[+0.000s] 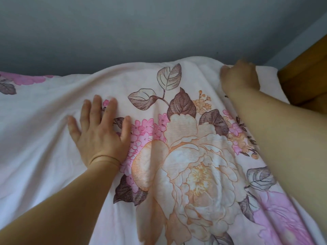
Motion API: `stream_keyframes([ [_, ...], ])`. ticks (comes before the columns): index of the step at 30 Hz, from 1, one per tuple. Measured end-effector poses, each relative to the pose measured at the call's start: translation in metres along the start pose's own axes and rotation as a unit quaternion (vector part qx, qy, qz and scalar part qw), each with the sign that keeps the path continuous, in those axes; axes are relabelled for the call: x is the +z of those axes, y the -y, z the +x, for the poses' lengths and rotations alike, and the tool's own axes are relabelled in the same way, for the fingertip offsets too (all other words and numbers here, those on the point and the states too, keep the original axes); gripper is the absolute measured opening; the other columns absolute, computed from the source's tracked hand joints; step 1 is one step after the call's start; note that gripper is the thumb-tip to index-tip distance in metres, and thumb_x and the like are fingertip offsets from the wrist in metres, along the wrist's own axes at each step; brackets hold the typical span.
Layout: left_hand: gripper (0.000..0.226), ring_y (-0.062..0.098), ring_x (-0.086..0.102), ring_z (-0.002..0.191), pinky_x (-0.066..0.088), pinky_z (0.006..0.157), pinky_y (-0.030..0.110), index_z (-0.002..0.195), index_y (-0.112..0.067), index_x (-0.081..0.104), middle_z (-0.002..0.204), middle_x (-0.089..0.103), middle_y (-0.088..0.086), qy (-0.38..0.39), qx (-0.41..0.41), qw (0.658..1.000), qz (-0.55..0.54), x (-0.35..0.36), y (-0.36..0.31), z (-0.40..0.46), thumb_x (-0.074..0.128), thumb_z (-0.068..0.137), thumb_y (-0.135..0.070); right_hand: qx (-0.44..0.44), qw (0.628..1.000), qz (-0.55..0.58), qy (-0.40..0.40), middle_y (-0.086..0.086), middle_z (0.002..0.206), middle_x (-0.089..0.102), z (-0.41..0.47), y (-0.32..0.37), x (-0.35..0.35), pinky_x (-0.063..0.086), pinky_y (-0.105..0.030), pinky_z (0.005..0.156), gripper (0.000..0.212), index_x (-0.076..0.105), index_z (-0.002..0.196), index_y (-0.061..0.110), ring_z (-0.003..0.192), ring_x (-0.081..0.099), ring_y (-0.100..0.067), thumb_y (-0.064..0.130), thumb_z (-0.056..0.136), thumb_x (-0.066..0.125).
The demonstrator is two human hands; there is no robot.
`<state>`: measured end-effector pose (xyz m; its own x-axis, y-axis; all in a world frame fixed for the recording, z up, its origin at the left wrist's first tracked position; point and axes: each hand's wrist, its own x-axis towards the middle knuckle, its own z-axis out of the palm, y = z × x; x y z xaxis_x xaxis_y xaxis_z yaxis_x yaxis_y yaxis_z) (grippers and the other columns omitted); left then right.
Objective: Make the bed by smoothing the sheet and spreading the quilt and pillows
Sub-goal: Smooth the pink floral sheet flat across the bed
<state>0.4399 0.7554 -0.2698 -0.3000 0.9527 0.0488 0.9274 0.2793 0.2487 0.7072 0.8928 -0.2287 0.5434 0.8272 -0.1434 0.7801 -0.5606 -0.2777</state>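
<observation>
Covering nearly the whole lower part of the view, the pale pink cotton quilt printed with big peach peonies, pink blossoms and brown-purple leaves [177,106] lies spread across the bed, its far edge running along the foot of the grey-blue painted wall [141,29]. Soft folds run through the cloth: a raised hump sits near the far edge at centre right, and long creases fan out from it toward the near side. The left hand [99,131] rests palm down on the quilt left of the large peach flower, its fingers [95,106] straight and spread apart, the thumb angled out toward the pink blossoms; it presses flat on the fabric and holds nothing in a grasp. A thin crease or band marks its wrist, and the bare forearm reaches in from the lower left corner. The right hand [238,75] lies at the far right edge of the quilt, close to the wall, seen from the back with its fingers curled down over the cloth; it appears to grip the quilt's edge there, though the fingertips themselves are hidden by the hand and blurred. Its bare forearm crosses the right side of the view. Just beyond that hand, at the right border, stands a brown wooden headboard or bed frame panel [304,71], touching the bedding.
</observation>
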Motion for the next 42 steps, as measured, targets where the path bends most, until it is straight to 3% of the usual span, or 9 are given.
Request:
stream_keyframes([
  [3,0.066,0.023,0.019,0.144,0.005,0.115,0.052,0.139,-0.032,0.041,0.154,0.030,0.001,-0.004,-0.002,1.000,0.001,0.000,0.000,0.000,0.027,0.080,-0.060,-0.042,0.999,-0.011,0.016,-0.015,0.134,0.053,0.010,0.001,0.003,0.042,-0.035,0.095,0.035,0.056,0.126,0.007,0.123,0.050,-0.035,0.012,0.097,0.038],
  [11,0.066,0.022,0.020,0.144,0.007,0.115,0.052,0.137,-0.032,0.042,0.153,0.031,0.000,-0.006,0.009,1.000,0.003,0.001,0.000,0.000,0.027,0.080,-0.060,-0.004,0.988,0.039,-0.149,-0.017,0.132,0.052,0.031,-0.008,-0.008,0.040,-0.040,0.096,0.039,0.047,0.128,0.004,0.121,0.051,-0.034,0.004,0.100,0.021],
  [14,0.065,0.022,0.020,0.144,0.007,0.115,0.052,0.137,-0.031,0.043,0.153,0.032,0.000,-0.005,0.012,1.000,0.000,0.000,-0.001,0.000,0.028,0.081,-0.060,-0.024,0.988,0.086,-0.127,-0.015,0.140,0.045,0.021,-0.001,-0.007,0.036,-0.036,0.098,0.037,0.040,0.136,0.004,0.124,0.048,-0.031,0.008,0.101,0.026],
  [16,0.064,0.022,0.020,0.144,0.006,0.115,0.052,0.137,-0.031,0.043,0.153,0.032,0.000,-0.002,0.014,1.000,-0.001,-0.001,-0.002,0.000,0.028,0.081,-0.060,-0.104,0.985,0.105,-0.084,-0.014,0.146,0.036,-0.010,-0.003,-0.001,0.035,-0.034,0.099,0.038,0.037,0.137,0.005,0.127,0.044,-0.032,0.012,0.099,0.038],
  [20,0.065,0.023,0.021,0.144,0.008,0.115,0.053,0.137,-0.030,0.044,0.153,0.032,0.001,-0.003,0.009,1.000,-0.004,-0.003,-0.001,-0.001,0.029,0.081,-0.060,-0.247,0.966,-0.066,-0.026,-0.006,0.155,0.027,-0.070,-0.048,0.010,0.014,-0.047,0.115,0.041,0.039,0.140,0.023,0.143,0.024,-0.025,0.033,0.100,0.034],
  [24,0.066,0.023,0.021,0.144,0.009,0.115,0.054,0.137,-0.030,0.044,0.153,0.032,0.001,-0.006,0.010,1.000,-0.002,-0.002,-0.001,0.000,0.029,0.081,-0.061,-0.214,0.965,-0.147,0.030,0.006,0.161,0.003,-0.039,-0.068,0.011,-0.001,-0.059,0.115,0.053,0.013,0.149,0.039,0.149,-0.003,-0.020,0.055,0.098,0.016],
  [32,0.065,0.025,0.021,0.143,0.010,0.114,0.054,0.137,-0.030,0.043,0.153,0.032,0.002,0.003,0.003,0.999,0.035,-0.002,-0.006,0.000,0.030,0.081,-0.060,-0.209,0.970,-0.124,-0.003,0.003,0.161,0.007,-0.016,-0.060,0.015,0.002,-0.065,0.112,0.054,0.017,0.148,0.038,0.148,0.000,-0.027,0.055,0.097,0.019],
  [37,0.054,0.029,0.009,0.145,0.009,0.112,0.061,0.145,-0.035,0.025,0.158,0.015,0.004,0.055,-0.078,0.992,0.081,-0.003,-0.060,-0.001,0.022,0.093,-0.045,-0.213,0.972,-0.100,-0.006,0.001,0.160,0.012,-0.014,-0.058,0.017,0.002,-0.065,0.112,0.056,0.021,0.147,0.034,0.148,0.003,-0.027,0.056,0.096,0.023],
  [42,0.055,0.030,-0.015,0.146,-0.008,0.112,0.062,0.147,-0.043,-0.003,0.160,-0.011,-0.002,0.126,0.102,0.983,0.090,0.033,-0.179,-0.006,0.008,0.095,-0.055,-0.218,0.971,-0.101,-0.007,0.002,0.159,0.014,-0.010,-0.055,0.018,0.001,-0.065,0.112,0.057,0.024,0.147,0.034,0.148,0.001,-0.029,0.056,0.094,0.024],
])
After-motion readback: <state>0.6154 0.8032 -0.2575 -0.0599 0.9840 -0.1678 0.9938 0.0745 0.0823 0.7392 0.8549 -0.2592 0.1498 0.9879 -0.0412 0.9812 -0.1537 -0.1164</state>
